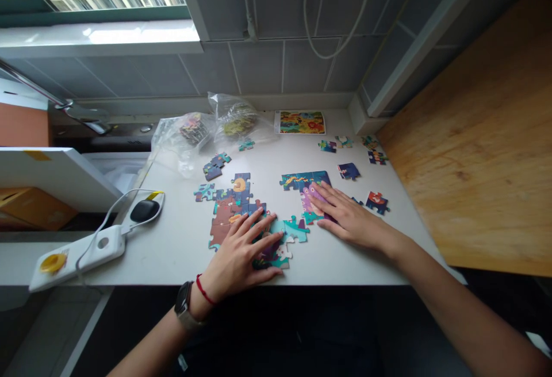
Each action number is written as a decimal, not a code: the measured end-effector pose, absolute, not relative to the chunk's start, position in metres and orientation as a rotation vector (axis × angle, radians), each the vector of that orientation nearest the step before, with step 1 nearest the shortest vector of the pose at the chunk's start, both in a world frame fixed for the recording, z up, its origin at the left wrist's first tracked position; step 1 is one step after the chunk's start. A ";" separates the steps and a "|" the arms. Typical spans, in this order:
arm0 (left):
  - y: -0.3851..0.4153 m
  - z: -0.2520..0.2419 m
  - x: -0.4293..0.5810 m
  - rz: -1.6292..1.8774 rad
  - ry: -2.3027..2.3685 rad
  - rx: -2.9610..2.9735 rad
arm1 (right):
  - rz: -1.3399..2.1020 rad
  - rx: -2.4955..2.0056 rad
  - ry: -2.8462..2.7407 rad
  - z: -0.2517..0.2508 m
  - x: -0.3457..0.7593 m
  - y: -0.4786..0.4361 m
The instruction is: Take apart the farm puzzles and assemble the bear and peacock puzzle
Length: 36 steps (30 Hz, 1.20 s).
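Observation:
My left hand (239, 253) lies flat, fingers spread, on a partly joined jigsaw puzzle section (230, 210) of brown, blue and teal pieces. My right hand (349, 219) rests, fingers together, on the edge of a second joined section (304, 180), touching its purple monster pieces (311, 202). Teal pieces (291, 229) lie between my hands. Several loose pieces, such as a red and navy one (377, 202) and a navy one (348, 170), lie scattered to the far right. A printed picture card (300, 122) lies at the back.
Two clear plastic bags (233, 118) holding puzzle pieces sit at the back of the white desk (172, 262). A white cable and device (86, 253) lie to the left. A wooden board (466, 153) stands on the right, with tiled wall and hoses behind.

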<state>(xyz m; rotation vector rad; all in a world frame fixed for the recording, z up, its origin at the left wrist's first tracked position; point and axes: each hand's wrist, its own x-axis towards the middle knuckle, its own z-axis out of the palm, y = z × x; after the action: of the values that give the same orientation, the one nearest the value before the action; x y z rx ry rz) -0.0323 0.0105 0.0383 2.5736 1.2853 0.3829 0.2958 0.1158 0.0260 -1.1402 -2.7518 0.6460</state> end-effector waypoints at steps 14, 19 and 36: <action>0.008 0.035 -0.033 0.368 1.301 2.551 | 0.617 -1.127 -2.784 0.029 0.284 0.136; 0.008 0.035 -0.033 0.390 1.307 2.532 | 0.660 -1.181 -2.762 0.022 0.271 0.143; 0.009 0.032 -0.040 1.012 1.341 1.972 | 0.809 -1.223 -2.705 0.021 0.221 0.136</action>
<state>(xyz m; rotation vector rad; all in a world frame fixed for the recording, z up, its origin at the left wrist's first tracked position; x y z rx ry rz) -0.0397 0.0090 0.0322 1.9720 1.3410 1.0124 0.2214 0.1357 0.0213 -1.2226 -2.7045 0.8095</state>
